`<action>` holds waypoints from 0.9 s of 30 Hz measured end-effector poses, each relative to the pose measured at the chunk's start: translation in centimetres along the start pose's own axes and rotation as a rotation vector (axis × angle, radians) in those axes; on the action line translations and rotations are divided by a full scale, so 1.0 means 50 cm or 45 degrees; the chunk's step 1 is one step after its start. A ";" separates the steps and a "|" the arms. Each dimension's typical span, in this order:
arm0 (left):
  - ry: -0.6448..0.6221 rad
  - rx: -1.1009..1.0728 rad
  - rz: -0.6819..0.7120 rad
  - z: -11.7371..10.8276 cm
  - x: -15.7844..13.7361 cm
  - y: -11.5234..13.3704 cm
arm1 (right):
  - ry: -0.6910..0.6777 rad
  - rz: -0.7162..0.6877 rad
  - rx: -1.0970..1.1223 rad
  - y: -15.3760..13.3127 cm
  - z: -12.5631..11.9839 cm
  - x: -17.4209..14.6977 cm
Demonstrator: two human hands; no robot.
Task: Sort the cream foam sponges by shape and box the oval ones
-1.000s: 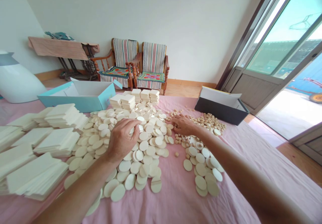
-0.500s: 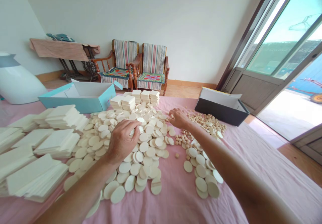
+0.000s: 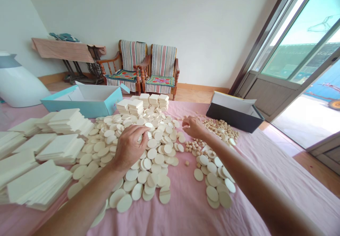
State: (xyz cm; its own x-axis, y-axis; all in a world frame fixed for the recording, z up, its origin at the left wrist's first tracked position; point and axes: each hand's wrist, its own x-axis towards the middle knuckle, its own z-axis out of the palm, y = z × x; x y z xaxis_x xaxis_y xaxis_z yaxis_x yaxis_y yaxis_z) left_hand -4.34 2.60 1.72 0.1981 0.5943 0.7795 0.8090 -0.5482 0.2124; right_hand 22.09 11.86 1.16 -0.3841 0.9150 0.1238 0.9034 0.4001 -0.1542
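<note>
My left hand (image 3: 131, 144) hangs over the big heap of pale round wooden discs (image 3: 152, 154), fingers curled and thumb close to the index finger. One bright disc shows at its fingertips; whether it is held or lies in the heap I cannot tell. Farther to the right, my right hand (image 3: 194, 127) is bent at the fingers beside the small wooden beads (image 3: 218, 128). Its fingertips are drawn together, and anything between them is too small to make out. A smaller group of discs (image 3: 212, 184) lies below my right forearm.
Stacks of pale square wooden tiles (image 3: 34, 183) fill the left side, with smaller square stacks (image 3: 136, 105) behind the heap. An open light-blue box (image 3: 79, 107) and a black box (image 3: 231, 119) stand at the back of the pink cloth (image 3: 183, 197). A white jug (image 3: 21, 84) is far left.
My right hand has shifted slightly to the right, towards the beads, with its fingers more curled. My left hand has stayed nearly in place over the discs.
</note>
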 end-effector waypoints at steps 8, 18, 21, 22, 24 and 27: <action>0.004 0.011 0.002 -0.001 0.000 0.000 | -0.014 -0.100 0.049 -0.080 0.026 -0.030; -0.009 -0.066 0.069 -0.003 0.007 0.025 | 0.480 0.111 0.277 0.055 -0.031 -0.100; -0.285 -0.240 0.174 -0.001 0.019 0.077 | 0.667 0.296 0.373 0.092 -0.043 -0.157; -0.428 -0.302 0.224 0.003 0.024 0.100 | 0.710 0.359 0.406 0.101 -0.041 -0.175; -0.688 -0.391 0.327 0.018 0.034 0.150 | 0.776 0.437 0.461 0.116 -0.031 -0.201; -0.921 -0.435 0.408 0.060 0.048 0.215 | 0.874 0.472 0.438 0.132 -0.010 -0.219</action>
State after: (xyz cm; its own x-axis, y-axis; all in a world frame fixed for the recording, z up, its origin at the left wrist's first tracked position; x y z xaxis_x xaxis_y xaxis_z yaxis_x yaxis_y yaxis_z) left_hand 6.49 -0.07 4.10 0.7861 0.5460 0.2899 0.4658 -0.8315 0.3028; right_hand 32.38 4.48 -0.71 0.2259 0.7996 0.5565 0.7972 0.1766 -0.5774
